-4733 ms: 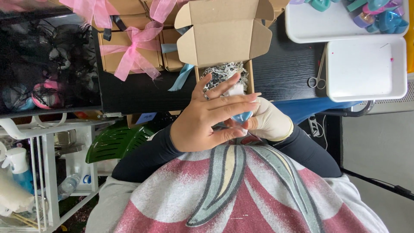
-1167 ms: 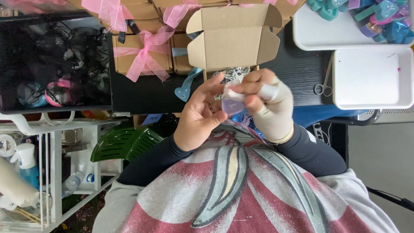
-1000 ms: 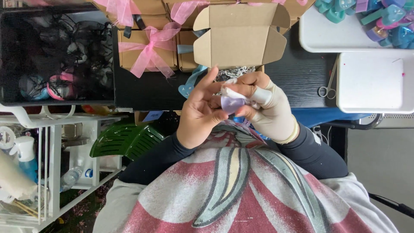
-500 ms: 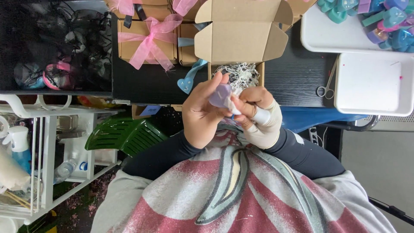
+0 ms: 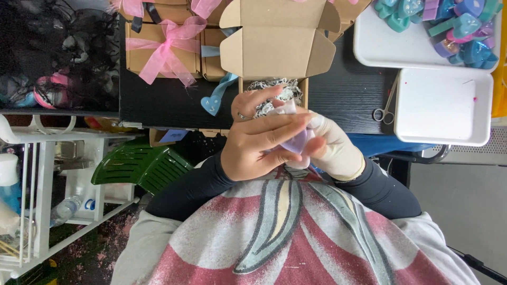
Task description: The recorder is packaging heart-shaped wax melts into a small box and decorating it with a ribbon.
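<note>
Black tabletop (image 5: 348, 95) crowded, both hands (image 5: 288, 140) grasping purple soap (image 5: 296, 141) before open cardboard box (image 5: 277, 50).

- Lilac piece (image 5: 297, 141) in the hands.
- Black bench (image 5: 158, 103).
- Brown open box (image 5: 277, 50) with white-and-grey shred.
- Pink ribbon bow (image 5: 169, 50).
- White tray (image 5: 442, 105).
- Green chair (image 5: 140, 166).
</note>
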